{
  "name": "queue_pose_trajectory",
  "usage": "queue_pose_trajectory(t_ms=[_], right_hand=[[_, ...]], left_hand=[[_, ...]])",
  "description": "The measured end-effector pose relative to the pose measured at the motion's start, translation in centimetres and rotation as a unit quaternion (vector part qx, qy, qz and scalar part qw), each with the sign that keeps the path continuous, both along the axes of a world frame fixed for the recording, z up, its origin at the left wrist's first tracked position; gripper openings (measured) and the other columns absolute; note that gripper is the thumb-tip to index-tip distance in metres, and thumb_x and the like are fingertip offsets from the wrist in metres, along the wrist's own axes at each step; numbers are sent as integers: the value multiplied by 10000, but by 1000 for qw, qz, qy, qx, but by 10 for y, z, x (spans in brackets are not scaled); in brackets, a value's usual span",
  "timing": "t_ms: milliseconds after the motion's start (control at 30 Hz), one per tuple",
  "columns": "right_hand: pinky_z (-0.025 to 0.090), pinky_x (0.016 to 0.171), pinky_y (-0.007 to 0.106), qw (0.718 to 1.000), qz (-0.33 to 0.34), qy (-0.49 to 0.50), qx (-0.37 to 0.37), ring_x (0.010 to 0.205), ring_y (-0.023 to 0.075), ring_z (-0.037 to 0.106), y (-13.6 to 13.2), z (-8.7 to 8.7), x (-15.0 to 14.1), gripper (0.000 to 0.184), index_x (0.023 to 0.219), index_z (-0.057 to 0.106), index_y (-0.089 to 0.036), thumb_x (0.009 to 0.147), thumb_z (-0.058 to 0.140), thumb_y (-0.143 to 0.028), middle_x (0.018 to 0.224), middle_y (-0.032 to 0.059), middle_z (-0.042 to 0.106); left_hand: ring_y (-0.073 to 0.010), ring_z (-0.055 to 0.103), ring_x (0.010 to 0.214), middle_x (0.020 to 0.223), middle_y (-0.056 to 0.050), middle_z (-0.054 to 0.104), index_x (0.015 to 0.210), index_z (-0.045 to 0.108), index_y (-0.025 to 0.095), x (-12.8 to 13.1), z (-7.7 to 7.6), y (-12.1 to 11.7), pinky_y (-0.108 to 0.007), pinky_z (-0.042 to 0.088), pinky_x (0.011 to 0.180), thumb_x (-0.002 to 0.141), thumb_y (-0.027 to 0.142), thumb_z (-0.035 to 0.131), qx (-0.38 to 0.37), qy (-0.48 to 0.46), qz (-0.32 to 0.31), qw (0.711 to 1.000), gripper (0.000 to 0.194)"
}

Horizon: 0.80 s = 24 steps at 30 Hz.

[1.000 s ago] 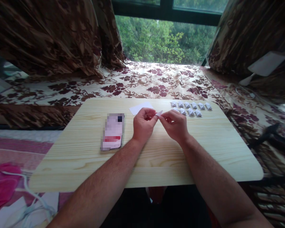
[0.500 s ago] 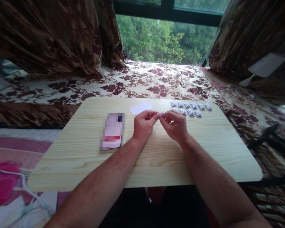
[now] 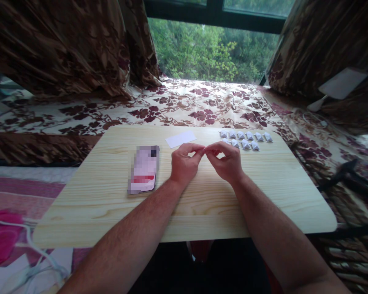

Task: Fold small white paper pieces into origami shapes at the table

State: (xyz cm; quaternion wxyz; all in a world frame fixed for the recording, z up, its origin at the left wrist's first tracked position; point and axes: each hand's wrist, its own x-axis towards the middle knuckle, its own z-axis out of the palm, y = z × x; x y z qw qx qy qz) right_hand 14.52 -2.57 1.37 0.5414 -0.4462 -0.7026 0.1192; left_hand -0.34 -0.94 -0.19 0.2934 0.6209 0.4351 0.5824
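Observation:
Above the middle of the table, my left hand (image 3: pixel 185 161) and my right hand (image 3: pixel 226 160) meet fingertip to fingertip, each closed in a pinch. A small white paper piece is held between them, almost wholly hidden by the fingers now. Just beyond my right hand, small white folded paper pieces (image 3: pixel 245 143) with raised points lie in two rows; my hand covers part of the nearer row. Behind my left hand lies a flat white paper rectangle (image 3: pixel 180 139).
A phone (image 3: pixel 144 169), partly blurred out, lies on the pale wooden table (image 3: pixel 95 212) left of my hands. Past the far edge is a ledge with flowered cloth (image 3: pixel 199 102) below a window. A white lamp-like object (image 3: pixel 343 83) stands at the right.
My fingertips have drawn closer together, and the pale sliver that showed between them is now mostly covered. The whole view has shifted slightly; the things on the table stay put.

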Motion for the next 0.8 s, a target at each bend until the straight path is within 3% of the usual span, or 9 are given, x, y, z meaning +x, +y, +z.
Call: queue_pose_trajectory(t_ms=[333,600,800], right_hand=[[499,679,283,998,26,-39,31,684,137,606,-1,4,3,128,797,696,-217,817,613,-122,751,2,682],[508,666,300,999,0,-36,28,673,149,606,0,0,0,76,848,680,-227,825,644,-164,751,-1,679],[510,922,424,998,-39,-33,39,967,228,648,3,2,2,52,784,683,-237,823,683,-202,997,62,721]], left_hand=[[-194,680,843,839,-32,753,814,775,225,-2,1,-1,-329,522,822,797,226,722,46,30,1,999,55],[-184,666,784,799,-34,746,815,765,205,1,1,0,-319,511,763,804,307,728,-10,-5,11,1000,109],[-172,654,755,801,-37,745,826,761,196,1,4,1,-305,520,735,774,353,759,-49,-59,-25,997,165]])
